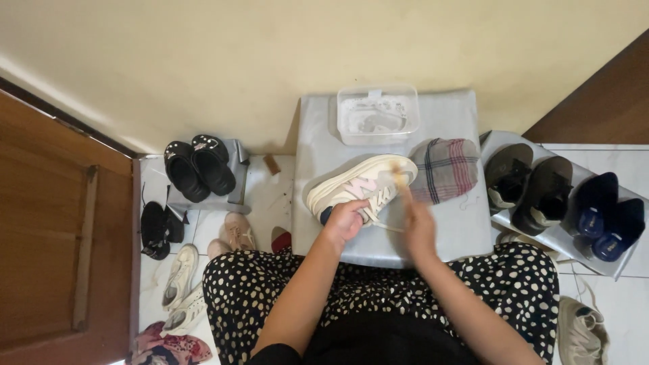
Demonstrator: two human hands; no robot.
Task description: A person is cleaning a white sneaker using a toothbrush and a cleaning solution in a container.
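A cream sneaker (pixel 351 182) with pink side panels lies on its side on a grey covered stand (pixel 446 115) in front of me. My left hand (pixel 346 220) grips the sneaker at its near edge by the heel. My right hand (pixel 419 226) holds a small wooden-handled brush (pixel 400 179), blurred, with its head against the sneaker's toe end. A folded plaid cloth (pixel 446 167) lies just right of the sneaker. Behind it stands a clear plastic tub (pixel 377 113) with whitish liquid.
Black clogs (pixel 199 165) sit on a grey box at left; loose shoes lie on the tiled floor (pixel 270 196) below. A grey rack (pixel 608 263) at right holds dark brown shoes (pixel 531 186) and navy slippers (pixel 608 213). A wooden door (pixel 47 230) is far left.
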